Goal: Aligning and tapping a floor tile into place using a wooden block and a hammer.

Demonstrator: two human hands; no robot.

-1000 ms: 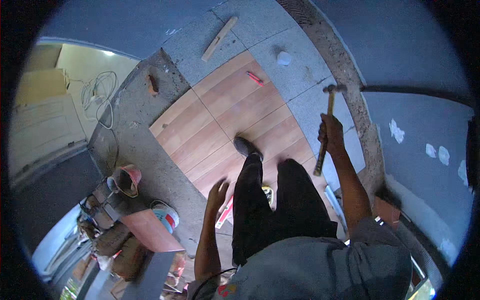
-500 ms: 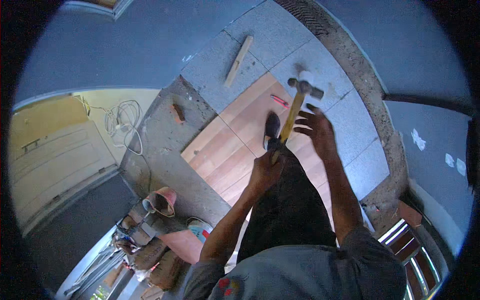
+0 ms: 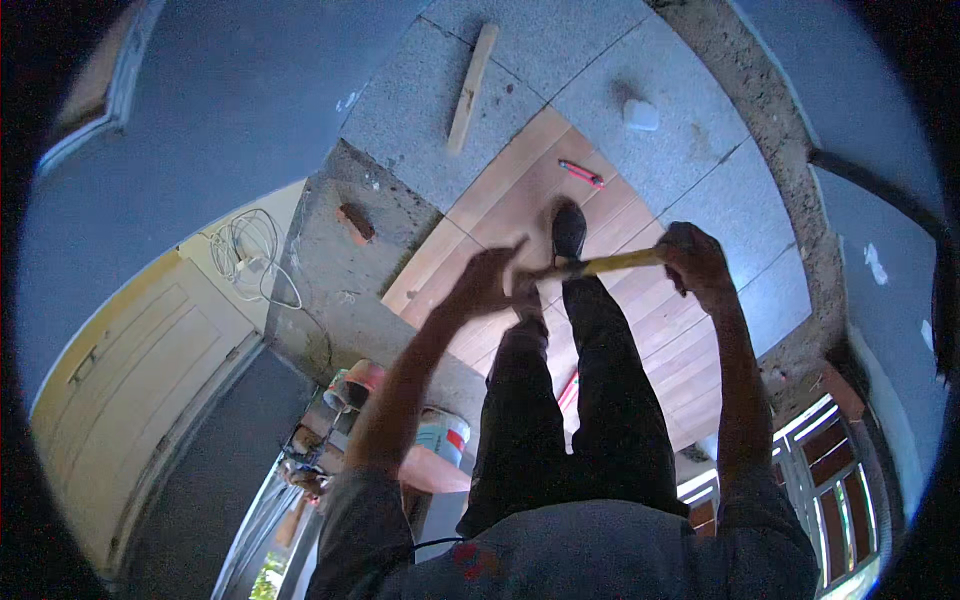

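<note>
My right hand (image 3: 695, 265) is closed round the end of the yellow-handled hammer (image 3: 630, 261), which lies level across my body above my legs. My left hand (image 3: 478, 285) is just beside the blurred hammer head, fingers apart; whether it touches the head I cannot tell. Beneath, my dark shoe (image 3: 567, 230) is on wood-look floor tiles (image 3: 470, 215), where a red cutter-like tool (image 3: 581, 172) lies.
Grey speckled tiles (image 3: 700, 160) border the wood-look ones, bearing a wooden batten (image 3: 472, 85) and a white block (image 3: 640, 115). Left are a brick piece (image 3: 355, 222), coiled cable (image 3: 250, 255), a pale door (image 3: 140, 390) and buckets (image 3: 440, 435). Walls (image 3: 210, 90) surround the floor.
The hammer went from upright in my right hand, to my left hand's grip, to level in my right hand. My left hand has risen and released the handle. The view has shifted.
</note>
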